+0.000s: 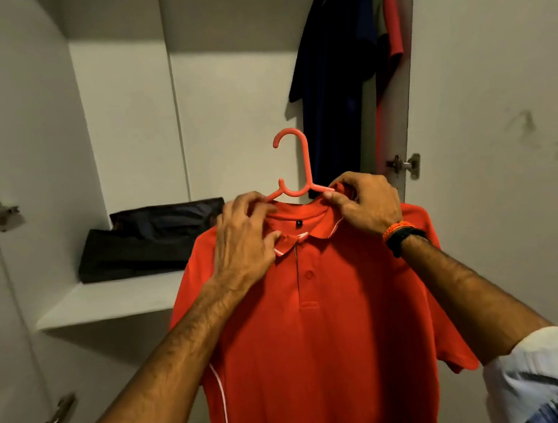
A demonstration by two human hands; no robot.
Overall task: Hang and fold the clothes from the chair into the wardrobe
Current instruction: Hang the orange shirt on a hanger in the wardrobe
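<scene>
- dim, warm indoor light; the white wardrobe (130,123) reads grey-beige.
- soft shadow beneath the shelf (108,300) and in the upper recess.
- wide-angle bending along the edges.
- light sleeve (549,375) at lower right blurred; centre fairly sharp.

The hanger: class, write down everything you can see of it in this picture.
The hanger looks like salmon-pink plastic, with an open hook on top, a straight neck and a small inner loop where the arms fork. It is upright inside the collar of the red polo shirt, its arms mostly hidden by cloth. The left hand and right hand pinch the collar at its shoulders. The hook hangs on nothing yet.
</scene>
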